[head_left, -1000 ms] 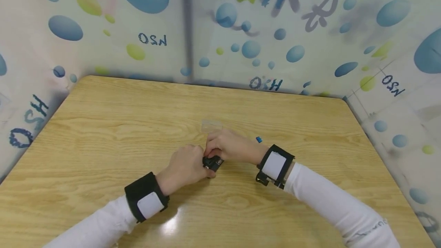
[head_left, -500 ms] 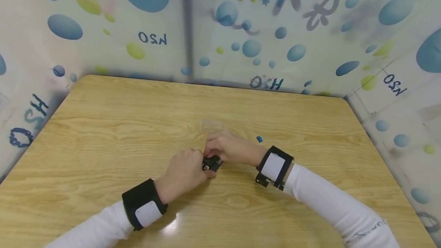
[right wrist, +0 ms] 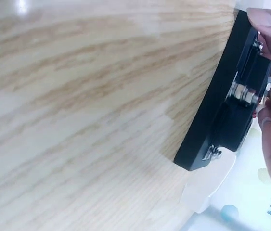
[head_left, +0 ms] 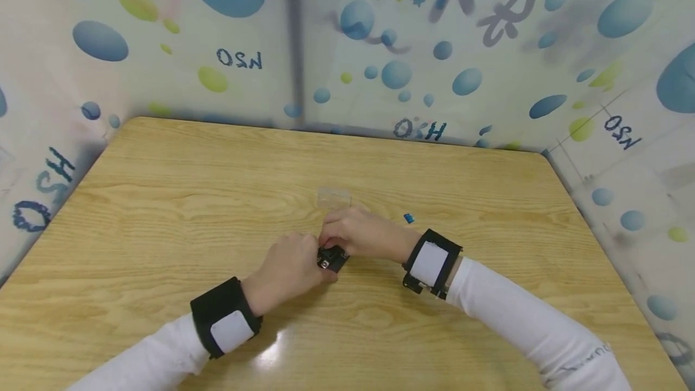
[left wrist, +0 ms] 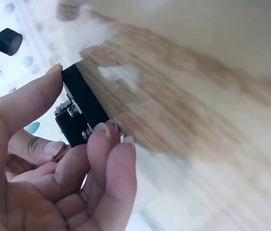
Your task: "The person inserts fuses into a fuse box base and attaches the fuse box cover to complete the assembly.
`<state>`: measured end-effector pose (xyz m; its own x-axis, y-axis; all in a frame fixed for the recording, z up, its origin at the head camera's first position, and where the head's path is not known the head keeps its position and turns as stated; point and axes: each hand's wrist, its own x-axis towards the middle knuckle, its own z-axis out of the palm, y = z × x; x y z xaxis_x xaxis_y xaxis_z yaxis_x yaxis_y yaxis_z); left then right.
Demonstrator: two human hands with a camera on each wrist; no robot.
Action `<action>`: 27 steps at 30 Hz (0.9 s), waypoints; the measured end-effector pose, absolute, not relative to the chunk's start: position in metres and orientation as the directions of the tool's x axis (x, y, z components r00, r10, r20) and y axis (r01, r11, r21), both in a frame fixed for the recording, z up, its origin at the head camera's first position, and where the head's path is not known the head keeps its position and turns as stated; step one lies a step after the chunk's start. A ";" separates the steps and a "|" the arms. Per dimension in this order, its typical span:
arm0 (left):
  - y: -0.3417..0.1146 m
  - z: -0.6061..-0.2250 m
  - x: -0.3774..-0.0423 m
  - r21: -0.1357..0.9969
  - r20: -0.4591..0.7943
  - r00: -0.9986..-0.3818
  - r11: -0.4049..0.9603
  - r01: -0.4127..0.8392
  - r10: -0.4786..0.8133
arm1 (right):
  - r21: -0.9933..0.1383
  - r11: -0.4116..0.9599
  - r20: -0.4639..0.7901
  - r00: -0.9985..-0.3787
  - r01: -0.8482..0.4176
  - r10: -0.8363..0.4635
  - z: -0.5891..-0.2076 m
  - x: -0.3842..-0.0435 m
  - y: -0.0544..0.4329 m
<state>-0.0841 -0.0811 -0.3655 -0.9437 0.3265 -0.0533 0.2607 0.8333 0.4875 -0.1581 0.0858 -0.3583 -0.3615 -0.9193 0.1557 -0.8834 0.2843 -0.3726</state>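
A black panel meter with metal bolts and nuts on its back is held between both hands above the table. My left hand grips the meter by its ends, with the thumb at one end and the fingers at the other in the left wrist view. The back of the meter faces my right hand. Thumb and fingers of that hand pinch a small metal fitting on the meter's back, mostly covered by the fingertips. A coppery bit shows there in the left wrist view.
A clear plastic piece lies on the wooden table just beyond the hands. Right of it is a small blue item. A patterned sheet hangs behind the table's back edge.
My left hand and the meter have shifted slightly, turning a little more of its back toward the head camera. The right hand stays at the meter with its fingertips together.
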 end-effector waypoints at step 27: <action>-0.083 -0.365 -0.091 0.494 -0.120 -0.942 0.842 0.217 0.313 | 0.001 0.293 0.108 -0.291 -0.956 -0.951 -0.353 -0.145 0.083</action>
<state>-0.0914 -0.0828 -0.3654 -0.9421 0.3133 -0.1198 0.2173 0.8421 0.4936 -0.1449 0.0826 -0.3527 -0.2910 -0.9507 0.1076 -0.9562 0.2928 0.0011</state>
